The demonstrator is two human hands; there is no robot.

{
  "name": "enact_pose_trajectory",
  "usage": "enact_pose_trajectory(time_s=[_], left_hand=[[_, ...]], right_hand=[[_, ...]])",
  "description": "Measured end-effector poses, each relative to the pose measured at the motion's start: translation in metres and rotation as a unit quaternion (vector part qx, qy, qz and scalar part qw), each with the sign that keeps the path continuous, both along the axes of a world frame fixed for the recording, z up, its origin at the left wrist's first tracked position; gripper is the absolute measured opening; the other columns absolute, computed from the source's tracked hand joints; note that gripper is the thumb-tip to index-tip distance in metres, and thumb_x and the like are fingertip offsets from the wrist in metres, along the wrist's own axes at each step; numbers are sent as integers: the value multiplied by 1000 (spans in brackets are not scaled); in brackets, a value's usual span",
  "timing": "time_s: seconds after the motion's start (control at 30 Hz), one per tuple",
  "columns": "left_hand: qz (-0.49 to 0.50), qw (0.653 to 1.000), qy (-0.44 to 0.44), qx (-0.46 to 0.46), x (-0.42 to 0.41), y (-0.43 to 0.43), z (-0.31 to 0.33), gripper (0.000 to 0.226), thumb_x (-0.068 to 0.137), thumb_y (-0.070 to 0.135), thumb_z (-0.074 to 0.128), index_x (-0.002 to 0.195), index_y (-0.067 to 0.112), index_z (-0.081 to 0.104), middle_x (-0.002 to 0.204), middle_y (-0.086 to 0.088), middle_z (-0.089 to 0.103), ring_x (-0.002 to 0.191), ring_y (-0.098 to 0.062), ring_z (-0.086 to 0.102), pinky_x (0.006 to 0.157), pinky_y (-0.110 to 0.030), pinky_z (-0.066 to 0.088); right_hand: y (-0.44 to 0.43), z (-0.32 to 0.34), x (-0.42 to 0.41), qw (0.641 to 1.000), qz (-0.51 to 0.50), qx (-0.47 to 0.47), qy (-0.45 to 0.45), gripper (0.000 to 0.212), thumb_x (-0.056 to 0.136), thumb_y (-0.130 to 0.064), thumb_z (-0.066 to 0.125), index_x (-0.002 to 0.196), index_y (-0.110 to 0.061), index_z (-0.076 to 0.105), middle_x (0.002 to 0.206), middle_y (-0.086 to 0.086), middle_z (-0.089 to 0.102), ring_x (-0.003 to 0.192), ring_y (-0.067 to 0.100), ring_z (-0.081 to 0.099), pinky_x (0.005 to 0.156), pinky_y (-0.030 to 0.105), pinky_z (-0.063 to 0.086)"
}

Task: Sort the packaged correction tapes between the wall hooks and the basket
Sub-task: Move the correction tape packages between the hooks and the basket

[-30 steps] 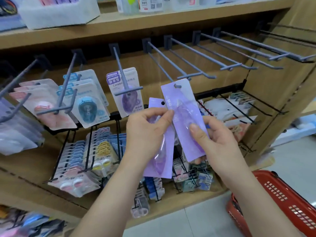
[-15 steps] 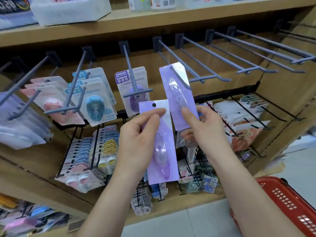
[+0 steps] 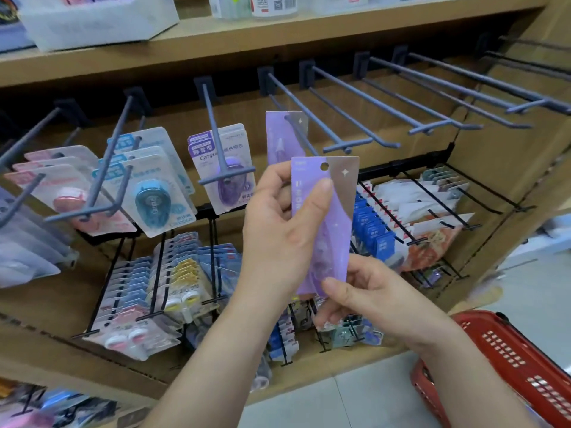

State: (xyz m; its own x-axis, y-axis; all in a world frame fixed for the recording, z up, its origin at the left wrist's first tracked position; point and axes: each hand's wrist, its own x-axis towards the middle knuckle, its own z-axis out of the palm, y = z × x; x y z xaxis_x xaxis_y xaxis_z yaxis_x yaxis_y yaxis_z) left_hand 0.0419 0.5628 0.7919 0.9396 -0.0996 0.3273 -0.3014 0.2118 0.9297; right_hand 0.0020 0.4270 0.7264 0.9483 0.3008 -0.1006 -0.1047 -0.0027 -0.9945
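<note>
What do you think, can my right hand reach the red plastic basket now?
Probably yes. The red plastic basket sits below the right hand, nothing between them; it must only release the purple packaged correction tape the left hand also grips.

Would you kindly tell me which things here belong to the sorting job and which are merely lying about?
Job: held purple pack, pinched by left hand and right hand; hung purple pack on its wall hook; red basket.
Lying about: white bin and bottles on top shelf; stacked packs in lower wire rack.
</note>
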Motion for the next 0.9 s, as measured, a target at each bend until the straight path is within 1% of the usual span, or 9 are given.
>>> enact_pose_trajectory(time_s=[0.1, 0.17, 0.27, 0.43, 0.57, 0.63, 0.73, 0.8, 0.9], left_hand=[[37, 999, 11, -15, 7, -3, 7, 10, 89, 12, 70, 89, 19, 63, 77, 0, 70, 70, -14, 63, 63, -28, 52], [45, 998, 28, -21, 14, -6, 10, 12, 89, 11, 70, 86, 22, 67, 78, -1, 72, 73, -17, 65, 65, -30, 52], [40, 998, 44, -20, 22, -11, 10, 7, 88, 10, 71, 87, 17, 71, 77, -3, 71, 75, -21, 63, 70, -35, 51], [49, 997, 51, -15, 28, -13, 10, 3, 87, 12, 72, 86, 14, 71, 69, 2, 69, 67, -14, 60, 65, -29, 49], [68, 996, 52, -5, 29, -16, 10, 8, 90, 14, 69, 84, 18, 70, 67, 4, 67, 69, -15, 58, 67, -33, 47], [56, 997, 56, -3, 28, -17, 7, 8, 94, 17, 65, 88, 17, 71, 72, 2, 67, 71, -17, 59, 69, -34, 47], [42, 997, 59, 6, 27, -16, 5, 15, 97, 21, 60, 97, 10, 70, 79, -4, 68, 74, -19, 59, 70, -34, 48], [46, 997, 57, 11, 27, -15, 6, 16, 98, 20, 60, 97, 9, 71, 82, -7, 68, 76, -21, 60, 71, -35, 49], [53, 997, 62, 12, 31, -15, 10, 14, 97, 17, 61, 93, 9, 72, 85, -9, 69, 78, -19, 61, 73, -34, 49]], right_hand=[[-2, -1, -1, 1000, -13, 1, -22, 22, 87, -29, 61, 103, -16, 66, 90, -1, 75, 73, 18, 72, 66, 24, 55], [-1, -2, -2, 1000, -17, 7, -22, 20, 87, -30, 60, 100, -17, 67, 89, 0, 75, 73, 18, 72, 66, 23, 55], [3, -7, -3, 999, -35, 17, -20, 20, 87, -29, 58, 99, -15, 66, 88, 1, 75, 72, 18, 71, 66, 23, 55], [3, -8, -4, 998, -47, 19, -25, 23, 88, -30, 58, 102, -14, 65, 84, 0, 74, 71, 19, 71, 64, 23, 52], [4, -8, -3, 998, -50, 35, -20, 24, 87, -30, 58, 102, -12, 64, 85, 3, 75, 68, 18, 70, 63, 23, 52], [3, -9, -4, 998, -52, 36, -22, 24, 87, -31, 58, 100, -13, 64, 84, 3, 75, 67, 18, 70, 63, 24, 52], [3, -10, -4, 997, -51, 39, -29, 29, 85, -43, 64, 99, -18, 67, 83, 4, 75, 69, 20, 71, 65, 27, 54], [2, -9, -4, 997, -50, 46, -29, 37, 79, -50, 64, 99, -19, 67, 84, 6, 75, 69, 20, 71, 66, 28, 54], [2, -10, -2, 996, -45, 73, -26, 44, 76, -57, 71, 100, -21, 69, 87, 10, 75, 67, 20, 70, 65, 29, 55]])
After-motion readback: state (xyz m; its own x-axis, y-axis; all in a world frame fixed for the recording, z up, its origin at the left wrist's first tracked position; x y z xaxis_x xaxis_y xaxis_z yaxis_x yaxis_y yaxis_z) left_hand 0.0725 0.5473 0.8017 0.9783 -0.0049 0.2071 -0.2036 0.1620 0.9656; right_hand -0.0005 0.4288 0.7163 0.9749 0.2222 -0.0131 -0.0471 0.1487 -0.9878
